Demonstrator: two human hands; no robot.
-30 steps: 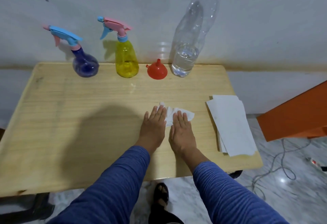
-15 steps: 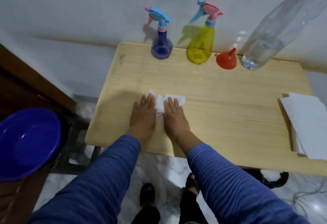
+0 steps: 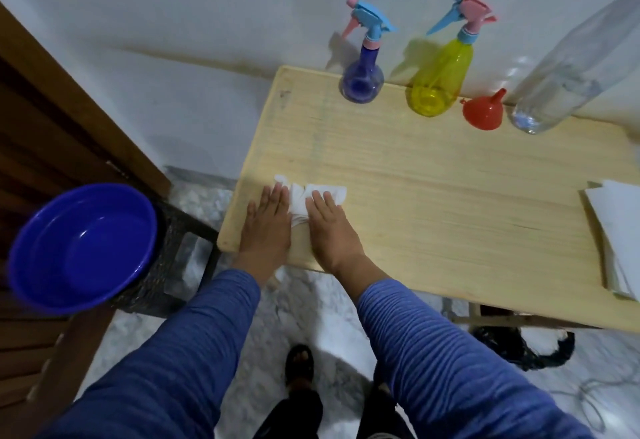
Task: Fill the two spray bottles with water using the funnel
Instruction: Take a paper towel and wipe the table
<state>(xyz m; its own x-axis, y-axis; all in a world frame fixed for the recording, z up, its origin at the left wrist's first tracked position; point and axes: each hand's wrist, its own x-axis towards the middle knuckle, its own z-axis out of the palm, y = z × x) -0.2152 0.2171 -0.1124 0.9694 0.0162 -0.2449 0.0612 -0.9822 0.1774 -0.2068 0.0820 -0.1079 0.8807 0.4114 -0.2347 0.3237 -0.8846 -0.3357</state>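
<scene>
Table (image 3: 433, 196) edge: hands (image 3: 298, 227) on tissue (image 3: 301, 203)

A pale wooden table (image 3: 433, 196) stands against a white wall (image 3: 207, 5). The floor (image 3: 277, 317) is grey marble. At left, dark wooden furniture (image 3: 52, 109) and a blue basin (image 3: 79, 248) on a stool (image 3: 180, 241).

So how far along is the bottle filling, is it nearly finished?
It looks close to finished. Both spray bottles, blue and yellow, stand capped by the wall, and the red funnel lies upside down beside them; their fill levels are unclear. In hand: the left hand and right hand press a white tissue flat on the table, apparently wiping. Left: probably only clearing up.
</scene>
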